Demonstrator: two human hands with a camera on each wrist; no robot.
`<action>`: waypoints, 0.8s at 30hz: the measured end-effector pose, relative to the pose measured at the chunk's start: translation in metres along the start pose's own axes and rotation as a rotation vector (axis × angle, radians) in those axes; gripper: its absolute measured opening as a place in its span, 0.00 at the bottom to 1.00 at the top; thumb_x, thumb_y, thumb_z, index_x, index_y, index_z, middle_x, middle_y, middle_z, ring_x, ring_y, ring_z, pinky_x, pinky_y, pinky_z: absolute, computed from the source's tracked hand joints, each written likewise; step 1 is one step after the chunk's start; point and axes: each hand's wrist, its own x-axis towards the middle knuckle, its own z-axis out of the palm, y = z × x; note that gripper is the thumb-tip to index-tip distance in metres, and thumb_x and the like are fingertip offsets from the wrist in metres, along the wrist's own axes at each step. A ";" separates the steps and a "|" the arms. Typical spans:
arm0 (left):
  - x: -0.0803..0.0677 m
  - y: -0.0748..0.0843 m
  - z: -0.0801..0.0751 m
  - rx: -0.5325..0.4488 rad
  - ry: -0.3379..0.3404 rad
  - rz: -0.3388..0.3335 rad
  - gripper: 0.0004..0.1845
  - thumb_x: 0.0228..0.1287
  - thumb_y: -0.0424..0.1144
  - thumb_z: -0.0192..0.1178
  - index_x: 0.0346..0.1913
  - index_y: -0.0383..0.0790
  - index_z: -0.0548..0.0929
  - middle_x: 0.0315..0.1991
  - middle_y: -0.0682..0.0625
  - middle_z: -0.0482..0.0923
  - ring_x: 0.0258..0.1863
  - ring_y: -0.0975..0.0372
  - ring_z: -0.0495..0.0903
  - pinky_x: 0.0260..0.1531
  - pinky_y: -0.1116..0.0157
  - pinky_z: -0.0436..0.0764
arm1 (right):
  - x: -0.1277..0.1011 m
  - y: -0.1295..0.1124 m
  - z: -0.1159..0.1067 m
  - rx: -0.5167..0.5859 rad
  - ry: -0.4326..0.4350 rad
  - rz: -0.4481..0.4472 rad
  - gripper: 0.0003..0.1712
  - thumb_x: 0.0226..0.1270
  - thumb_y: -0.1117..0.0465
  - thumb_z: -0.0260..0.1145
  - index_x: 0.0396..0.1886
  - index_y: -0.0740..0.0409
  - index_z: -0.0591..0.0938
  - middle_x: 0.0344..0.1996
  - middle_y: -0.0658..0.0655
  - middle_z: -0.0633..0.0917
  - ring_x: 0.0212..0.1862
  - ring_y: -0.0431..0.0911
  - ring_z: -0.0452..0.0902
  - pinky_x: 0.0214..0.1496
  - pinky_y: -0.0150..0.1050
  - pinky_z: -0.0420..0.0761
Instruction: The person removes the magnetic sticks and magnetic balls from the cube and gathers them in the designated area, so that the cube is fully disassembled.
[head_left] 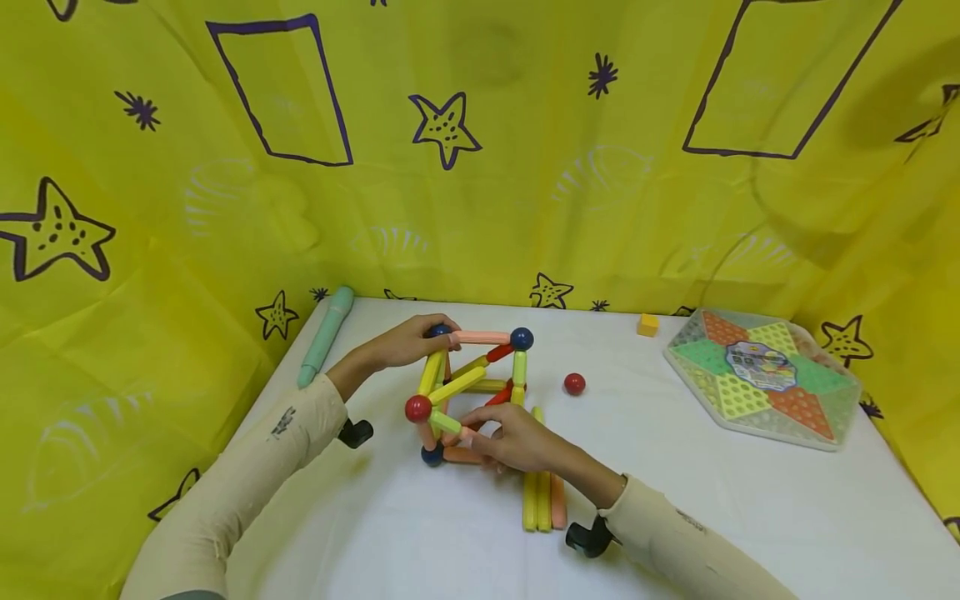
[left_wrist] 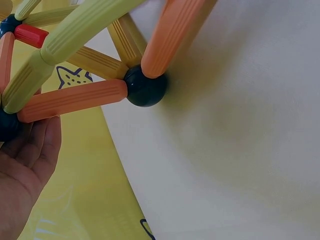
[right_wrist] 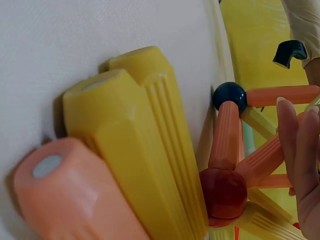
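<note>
White bench [head_left: 750, 517]: it carries a frame of coloured rods and balls, loose rods, a loose ball, a small block and a game board.
Frame [head_left: 468, 392]: a cube-like build of orange, yellow, green and red rods joined by dark blue and red balls, standing on the bench near its middle, between the two hands.
Left hand [head_left: 408, 340]: fingers curled over the dark blue ball at the frame's top far-left corner; in the left wrist view the palm lies against an orange rod beside a blue ball.
Right hand [head_left: 517, 442]: fingers pinch a light green rod [head_left: 447, 422] low on the near side of the frame, just beside the red ball [head_left: 417, 408] at the near-left corner.
Hands: well apart, one high at the back of the frame, one low at the front.
Loose rods [head_left: 543, 500]: two yellow and one orange, lying side by side on the bench, touching, partly under the right wrist.
Loose red ball [head_left: 574, 384]: on the bench to the right of the frame, apart from it.
Yellow block [head_left: 648, 325]: near the far edge.
Game board [head_left: 765, 375]: hexagonal, with coloured triangles, at the right.
Green tube [head_left: 324, 337]: lying along the far-left edge of the bench.
Cloth [head_left: 525, 167]: yellow, with stars, hanging all round.
</note>
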 end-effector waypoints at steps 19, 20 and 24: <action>0.001 -0.001 0.000 -0.009 -0.011 -0.005 0.17 0.80 0.44 0.49 0.61 0.38 0.76 0.57 0.36 0.80 0.54 0.50 0.80 0.59 0.53 0.78 | 0.004 -0.001 0.000 -0.013 -0.004 -0.002 0.06 0.73 0.58 0.64 0.45 0.52 0.83 0.39 0.52 0.80 0.20 0.53 0.81 0.19 0.31 0.76; 0.001 -0.001 0.000 -0.007 -0.009 -0.006 0.17 0.79 0.44 0.49 0.61 0.38 0.76 0.56 0.37 0.81 0.53 0.52 0.80 0.58 0.53 0.78 | 0.004 -0.002 0.000 -0.016 -0.004 -0.007 0.05 0.73 0.58 0.64 0.45 0.52 0.83 0.39 0.52 0.80 0.20 0.53 0.82 0.20 0.31 0.76; 0.001 -0.001 -0.001 -0.002 -0.008 -0.015 0.17 0.79 0.45 0.49 0.61 0.39 0.76 0.55 0.39 0.81 0.52 0.54 0.80 0.58 0.54 0.78 | 0.005 -0.003 -0.001 -0.032 -0.011 -0.028 0.08 0.74 0.59 0.62 0.47 0.56 0.83 0.39 0.52 0.80 0.19 0.51 0.80 0.20 0.31 0.76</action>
